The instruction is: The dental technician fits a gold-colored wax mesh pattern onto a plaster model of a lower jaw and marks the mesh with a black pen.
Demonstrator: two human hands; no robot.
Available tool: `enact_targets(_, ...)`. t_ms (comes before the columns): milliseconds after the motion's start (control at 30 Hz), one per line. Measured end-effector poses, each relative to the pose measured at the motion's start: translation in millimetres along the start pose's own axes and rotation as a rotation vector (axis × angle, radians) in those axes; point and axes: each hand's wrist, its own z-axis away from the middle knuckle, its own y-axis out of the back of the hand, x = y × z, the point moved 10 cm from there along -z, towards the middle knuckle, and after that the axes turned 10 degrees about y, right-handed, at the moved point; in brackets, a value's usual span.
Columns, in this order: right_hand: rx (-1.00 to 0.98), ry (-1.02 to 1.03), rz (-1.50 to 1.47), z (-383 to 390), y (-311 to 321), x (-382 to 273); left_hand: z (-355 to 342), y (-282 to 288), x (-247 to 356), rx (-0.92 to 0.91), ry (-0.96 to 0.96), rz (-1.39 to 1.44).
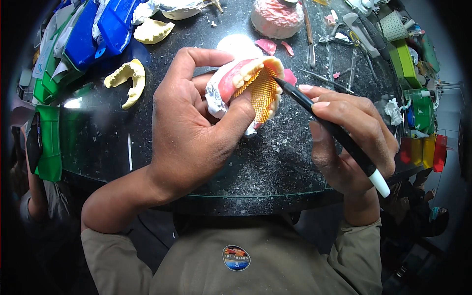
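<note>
My left hand (184,123) is closed around a dental model (216,101) on white plaster, raised above the dark bench. Pink wax and a row of cream teeth run along its arch. A gold mesh plate (264,91) lies inside the arch, with my left thumb pressed on its near edge. My right hand (356,130) grips a black marker (344,140) with a white rear end. The marker's tip meets the mesh beside the teeth, or is very close to it; contact is hard to tell.
Left of the model lie a yellow horseshoe-shaped cast (138,86) and another yellow cast (153,32). Blue bins (115,24) stand behind. A round plaster block with pink wax (278,22) sits at the back. Thin metal tools (327,81), a green box (405,64) and white dust are rightward.
</note>
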Motion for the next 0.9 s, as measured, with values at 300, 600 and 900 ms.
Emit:
enact_targets(300, -0.014, -0.031, -0.007, 0.2, 0.0, 0.3, 2.0, 1.5, 8.9, 0.013, -0.091, -0.054)
enact_targets(600, 0.040, -0.074, -0.105, 7.3, 8.4, 7.8, -3.0, 1.8, 4.2, -0.021, -0.003, -0.034)
enact_targets(900, 0.001, -0.137, -0.133, 12.9, -1.7, 13.9, -0.7, -12.8, -6.0, -0.157, 0.128, 0.088)
